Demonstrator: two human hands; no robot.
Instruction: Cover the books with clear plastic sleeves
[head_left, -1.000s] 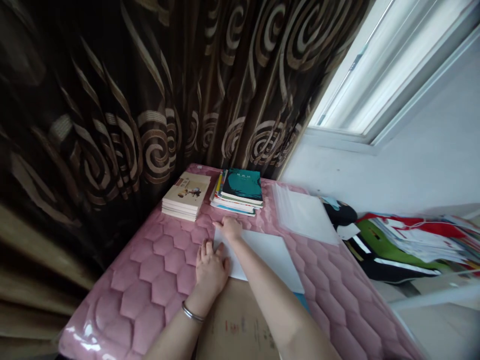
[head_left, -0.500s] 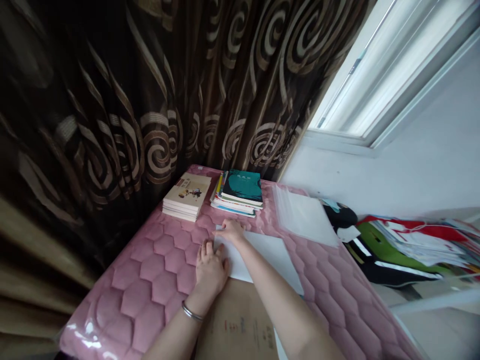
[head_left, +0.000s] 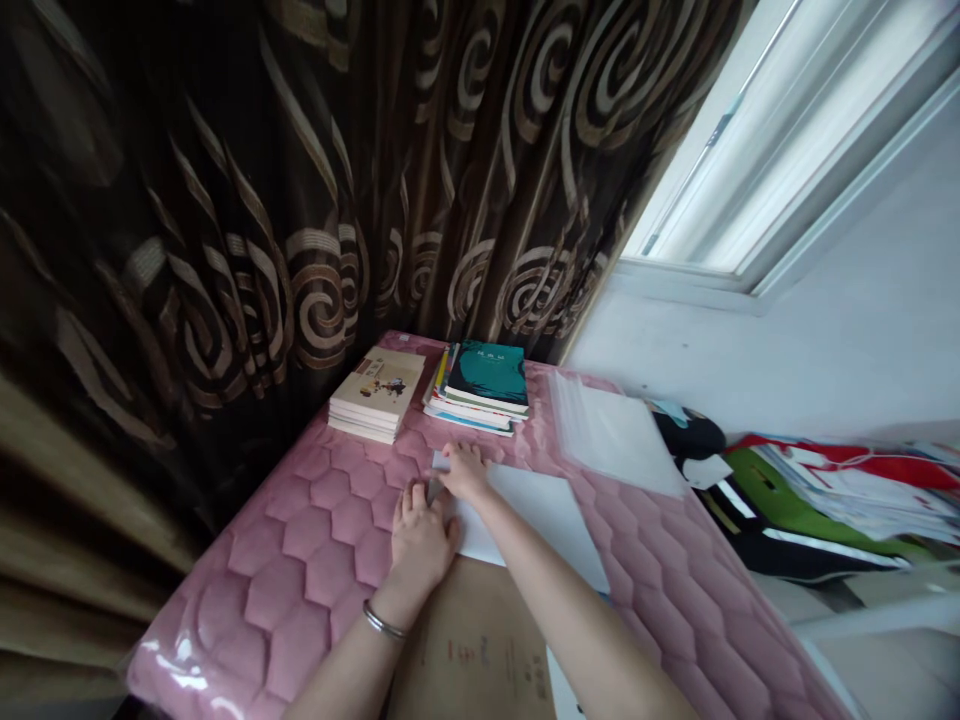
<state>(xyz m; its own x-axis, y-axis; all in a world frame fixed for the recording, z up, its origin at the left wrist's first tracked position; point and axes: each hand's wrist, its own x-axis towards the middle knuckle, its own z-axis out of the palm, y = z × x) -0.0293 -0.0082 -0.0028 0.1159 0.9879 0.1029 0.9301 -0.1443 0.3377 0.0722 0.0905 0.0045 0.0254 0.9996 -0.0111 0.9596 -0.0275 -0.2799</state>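
White sheet point(head_left: 544, 510) is laid at centre, near edge meeting a printed brown paper cover point(head_left: 465, 640). Its left edge is pressed by the left hand point(head_left: 421, 538), fingers spread flat; its far left corner is touched by the right hand point(head_left: 466, 472), fingers bent, but whether it's pinched can't be told at this size. Sheet is judged v. light, thin, slippery & easily creased; hold is best taken at the far left corner, w/ flat pressure along the left edge. Pink quilted surface point(head_left: 300, 560) is covered w/ clear plastic, so sliding is likely. Cream bks point(head_left: 379, 390) are stacked far left, a teal-topped bk pile point(head_left: 487, 380) just to their right, plastic sleeves point(head_left: 619, 435) farther right. Room is bounded by a swirl-patterned curtain point(head_left: 315, 170), w/ a window point(head_left: 720, 170) far right.
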